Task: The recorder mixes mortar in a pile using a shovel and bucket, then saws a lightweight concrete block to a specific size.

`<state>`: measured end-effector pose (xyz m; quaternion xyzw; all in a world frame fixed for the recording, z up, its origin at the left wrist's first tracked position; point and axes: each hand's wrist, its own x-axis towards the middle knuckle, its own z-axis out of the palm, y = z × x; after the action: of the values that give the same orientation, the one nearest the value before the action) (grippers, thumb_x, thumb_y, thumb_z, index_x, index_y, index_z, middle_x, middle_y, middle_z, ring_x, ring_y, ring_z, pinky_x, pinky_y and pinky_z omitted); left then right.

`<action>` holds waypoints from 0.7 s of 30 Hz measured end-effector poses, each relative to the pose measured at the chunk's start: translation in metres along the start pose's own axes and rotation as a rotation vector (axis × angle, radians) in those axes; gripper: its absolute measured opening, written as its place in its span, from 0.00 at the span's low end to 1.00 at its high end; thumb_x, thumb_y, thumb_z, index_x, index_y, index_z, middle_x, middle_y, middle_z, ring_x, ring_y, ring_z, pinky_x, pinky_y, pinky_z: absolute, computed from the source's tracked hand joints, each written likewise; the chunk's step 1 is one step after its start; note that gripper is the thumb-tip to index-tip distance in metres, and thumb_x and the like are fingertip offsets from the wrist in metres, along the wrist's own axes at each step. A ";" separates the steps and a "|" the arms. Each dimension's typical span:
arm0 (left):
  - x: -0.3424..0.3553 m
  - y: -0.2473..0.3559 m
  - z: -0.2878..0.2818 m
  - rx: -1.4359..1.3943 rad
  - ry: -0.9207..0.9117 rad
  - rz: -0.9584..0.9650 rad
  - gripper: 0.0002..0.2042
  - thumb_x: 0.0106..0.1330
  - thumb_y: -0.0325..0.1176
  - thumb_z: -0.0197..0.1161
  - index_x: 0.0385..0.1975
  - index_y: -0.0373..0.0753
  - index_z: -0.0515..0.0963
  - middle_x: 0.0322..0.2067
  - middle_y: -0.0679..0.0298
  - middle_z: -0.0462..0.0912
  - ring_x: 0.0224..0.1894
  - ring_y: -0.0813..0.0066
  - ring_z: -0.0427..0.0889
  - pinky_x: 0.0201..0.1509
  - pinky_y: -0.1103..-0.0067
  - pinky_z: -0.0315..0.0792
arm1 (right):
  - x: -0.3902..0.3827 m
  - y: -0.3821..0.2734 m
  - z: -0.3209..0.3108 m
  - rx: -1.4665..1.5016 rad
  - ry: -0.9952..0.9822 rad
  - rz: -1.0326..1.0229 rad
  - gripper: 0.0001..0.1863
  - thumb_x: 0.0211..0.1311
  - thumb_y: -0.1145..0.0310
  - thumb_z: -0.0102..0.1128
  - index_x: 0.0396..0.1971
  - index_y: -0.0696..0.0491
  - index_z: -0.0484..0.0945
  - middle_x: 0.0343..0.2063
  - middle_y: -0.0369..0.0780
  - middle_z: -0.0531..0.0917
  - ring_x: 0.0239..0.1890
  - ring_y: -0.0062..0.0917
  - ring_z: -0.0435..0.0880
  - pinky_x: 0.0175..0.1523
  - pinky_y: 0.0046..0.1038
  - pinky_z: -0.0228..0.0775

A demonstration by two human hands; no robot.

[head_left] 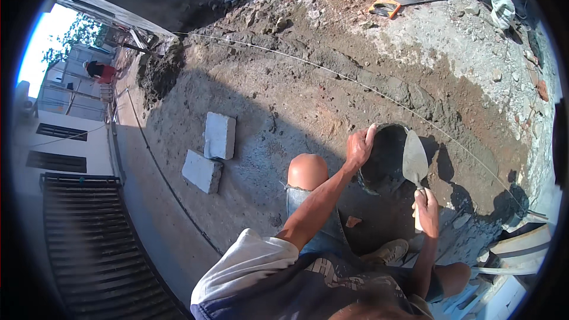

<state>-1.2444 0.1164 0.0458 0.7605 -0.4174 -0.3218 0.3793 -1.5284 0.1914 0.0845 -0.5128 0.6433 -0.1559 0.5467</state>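
Observation:
My left hand (359, 147) grips the rim of a dark round bucket (382, 163), which is tilted over the dirt, its lower part partly hidden by my knee and arm. My right hand (427, 212) holds the handle of a pointed metal trowel (414, 157), its broad grey blade raised at the bucket's right side. A taut string line (332, 71) runs above the bucket along a rough ridge of wet mortar (415, 92) on the ground.
Two pale blocks (219, 136) lie left of my knee. A hand saw (385, 8) and white sack (501, 6) lie on rubble above. A dark mound (159, 74), a long cable (148, 142) and a barred gate (83, 237) are at left. Another person (99, 71) is farther back.

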 end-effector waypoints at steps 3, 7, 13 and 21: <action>-0.006 -0.009 -0.008 -0.043 0.021 0.046 0.28 0.69 0.54 0.48 0.23 0.30 0.74 0.18 0.44 0.71 0.23 0.46 0.73 0.33 0.60 0.67 | -0.030 -0.027 0.022 -0.524 0.043 -0.218 0.24 0.58 0.60 0.59 0.53 0.52 0.70 0.41 0.51 0.81 0.44 0.48 0.79 0.48 0.43 0.70; 0.008 -0.015 -0.012 0.009 -0.101 0.048 0.28 0.69 0.54 0.49 0.24 0.30 0.73 0.18 0.43 0.70 0.22 0.47 0.72 0.33 0.60 0.67 | -0.007 -0.035 0.015 -0.941 0.027 -0.342 0.27 0.52 0.72 0.65 0.54 0.50 0.68 0.44 0.47 0.75 0.42 0.47 0.81 0.44 0.47 0.73; 0.025 0.007 -0.015 0.116 -0.256 0.190 0.26 0.69 0.53 0.51 0.26 0.30 0.76 0.17 0.46 0.71 0.20 0.53 0.70 0.31 0.65 0.68 | 0.048 -0.020 0.093 -1.166 0.098 -0.401 0.16 0.60 0.73 0.52 0.49 0.56 0.71 0.38 0.46 0.79 0.32 0.35 0.86 0.32 0.33 0.80; 0.027 -0.007 -0.009 0.132 -0.202 0.162 0.28 0.70 0.53 0.52 0.19 0.29 0.69 0.13 0.60 0.60 0.20 0.74 0.59 0.25 0.68 0.60 | 0.054 -0.071 0.041 -1.232 0.106 -0.355 0.22 0.56 0.76 0.54 0.53 0.59 0.68 0.34 0.47 0.79 0.32 0.36 0.85 0.28 0.33 0.78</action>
<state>-1.2222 0.0983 0.0402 0.7115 -0.5336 -0.3367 0.3092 -1.4517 0.1311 0.0947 -0.8231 0.5464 0.1289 0.0849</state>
